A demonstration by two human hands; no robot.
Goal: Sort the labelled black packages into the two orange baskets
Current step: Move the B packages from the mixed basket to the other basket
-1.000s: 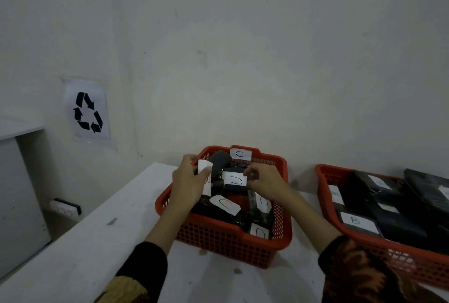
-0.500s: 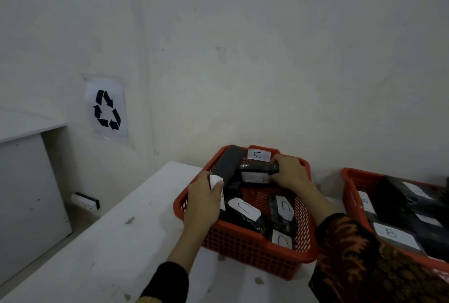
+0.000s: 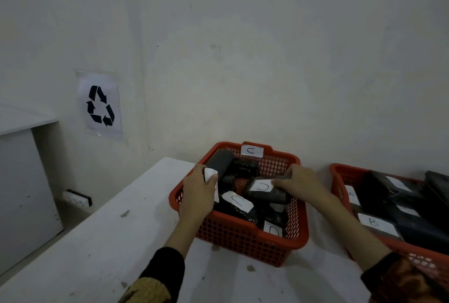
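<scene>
- The left hand [image 3: 198, 195] grasps a black package with a white label [image 3: 210, 174] at the left rim of the near-left orange basket [image 3: 243, 242], probably to settle it against the wall so it takes little room.
- The right hand [image 3: 295, 182] pinches the far end of another labelled package [image 3: 264, 191] lying on top of the pile, its "C" label facing up; I judge it is being laid flat so the letter can be read.
- This basket carries a "C" tag [image 3: 252, 151] on its far rim, which explains why the C packages gather here.
- The second basket [image 3: 340, 176], at the right, holds packages marked "B" [image 3: 373, 222], well apart from the C ones.
</scene>
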